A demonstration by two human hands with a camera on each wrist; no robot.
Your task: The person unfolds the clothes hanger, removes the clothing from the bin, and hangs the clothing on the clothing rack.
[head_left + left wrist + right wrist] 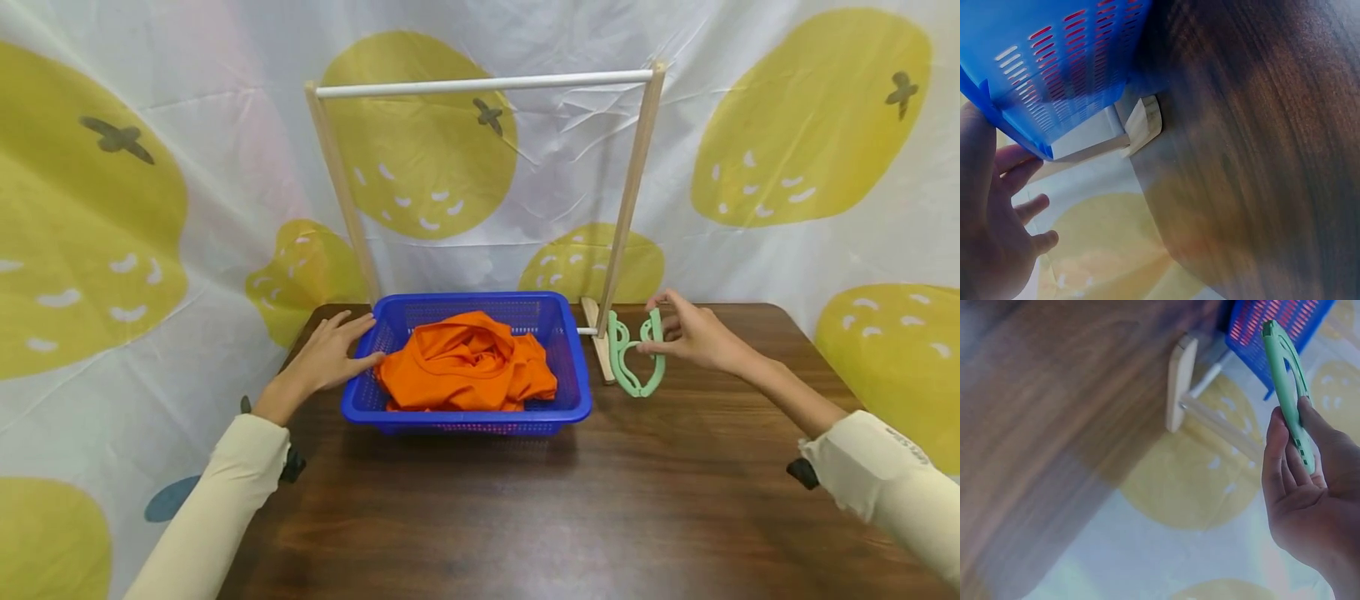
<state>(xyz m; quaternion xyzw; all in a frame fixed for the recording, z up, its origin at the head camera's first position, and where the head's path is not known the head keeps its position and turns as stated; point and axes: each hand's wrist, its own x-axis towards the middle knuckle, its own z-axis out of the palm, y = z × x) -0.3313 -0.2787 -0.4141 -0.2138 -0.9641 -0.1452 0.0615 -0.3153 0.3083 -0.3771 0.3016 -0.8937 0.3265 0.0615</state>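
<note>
My right hand (pixel 693 335) pinches a light green folding clothes hanger (pixel 636 387), its two arms folded upward. In the right wrist view, thumb and fingers close on one end of the hanger (pixel 1284 390). My left hand (pixel 318 358) rests at the left rim of a blue plastic basket (pixel 468 417), fingers spread and loosely extended. In the left wrist view, some fingertips of the left hand (pixel 997 225) touch the basket's rim (pixel 1041 152) and others stand free. An orange garment (pixel 457 358), neckline facing up, lies bunched in the basket.
Behind the basket stands a small clothes rack with wooden posts (pixel 633 183) and a white top bar (pixel 480 85). Its wooden right foot (pixel 602 358) is between basket and hanger. All stand on a dark wooden table (pixel 480 517) backed by a lemon-print curtain (pixel 585 158).
</note>
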